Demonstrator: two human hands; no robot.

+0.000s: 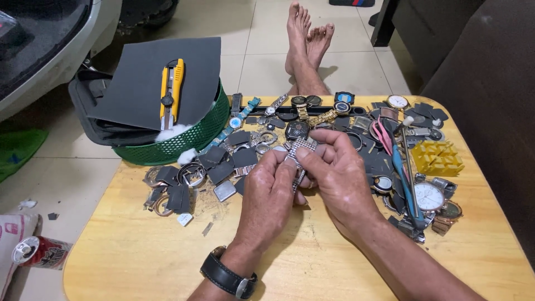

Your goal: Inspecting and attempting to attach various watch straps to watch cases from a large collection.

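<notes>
My left hand (268,195) and my right hand (337,173) meet over the middle of a low wooden table (139,251). Both grip a silver metal watch band (299,150), which sticks up between the fingertips. A black wristwatch (228,276) sits on my left wrist. Around the hands lie several watches, watch cases and small dark grey sandpaper pieces (220,167).
A green plastic basket (184,142) at the table's left back holds a dark sheet with a yellow utility knife (171,92) on top. A yellow case holder block (437,157), a white-faced watch (428,196) and thin tools lie right. My bare feet (306,39) rest beyond. A can (39,252) lies on the floor.
</notes>
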